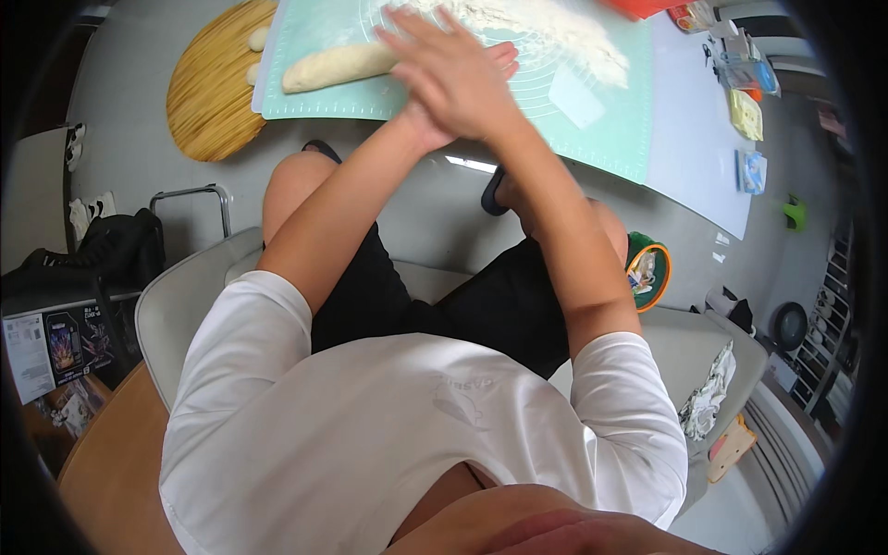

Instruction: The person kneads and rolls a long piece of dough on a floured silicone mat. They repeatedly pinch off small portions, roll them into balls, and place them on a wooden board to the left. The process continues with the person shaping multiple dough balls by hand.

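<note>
My right hand (451, 76) lies crossed over my left hand (427, 128), palm to palm, with its fingers spread and slightly blurred. The left fingertips stick out on the right side. Whether anything is between the palms is hidden. Behind and left of the hands, a thick log of dough (336, 67) rests on a green silicone pastry mat (319, 104). Loose white flour (583, 48) is spread over the mat's far right part. A pale translucent dough scraper (576, 97) lies flat to the right of my hands.
A round wooden board (208, 90) with small dough balls (258, 39) adjoins the mat's left edge. Part of a red object (628, 7) shows at the top. Small packages (746, 114) line the white table's (694, 139) right edge. A green bin (649, 277) stands by my right knee.
</note>
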`<control>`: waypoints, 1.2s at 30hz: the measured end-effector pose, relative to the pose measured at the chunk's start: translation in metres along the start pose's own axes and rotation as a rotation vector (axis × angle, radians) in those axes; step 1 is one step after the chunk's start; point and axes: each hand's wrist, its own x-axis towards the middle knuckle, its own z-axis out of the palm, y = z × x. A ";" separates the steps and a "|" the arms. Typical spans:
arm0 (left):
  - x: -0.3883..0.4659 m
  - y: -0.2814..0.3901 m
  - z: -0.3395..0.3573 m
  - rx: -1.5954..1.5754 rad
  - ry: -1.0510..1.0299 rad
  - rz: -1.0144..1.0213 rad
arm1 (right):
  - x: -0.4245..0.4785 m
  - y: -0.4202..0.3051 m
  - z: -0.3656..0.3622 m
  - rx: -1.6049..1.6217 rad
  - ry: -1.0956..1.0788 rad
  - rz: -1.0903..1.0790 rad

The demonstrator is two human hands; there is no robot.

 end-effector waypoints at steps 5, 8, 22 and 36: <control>0.003 0.021 0.011 0.132 -0.034 0.140 | -0.012 -0.006 -0.003 0.001 -0.004 0.015; 0.008 0.003 -0.004 0.243 -0.003 0.127 | 0.003 -0.011 0.006 0.106 0.002 0.039; 0.001 0.016 0.028 0.039 0.025 0.077 | 0.001 0.013 -0.012 -0.022 0.082 0.158; 0.008 0.027 0.018 0.249 0.006 0.162 | -0.009 -0.012 -0.001 0.045 0.013 0.035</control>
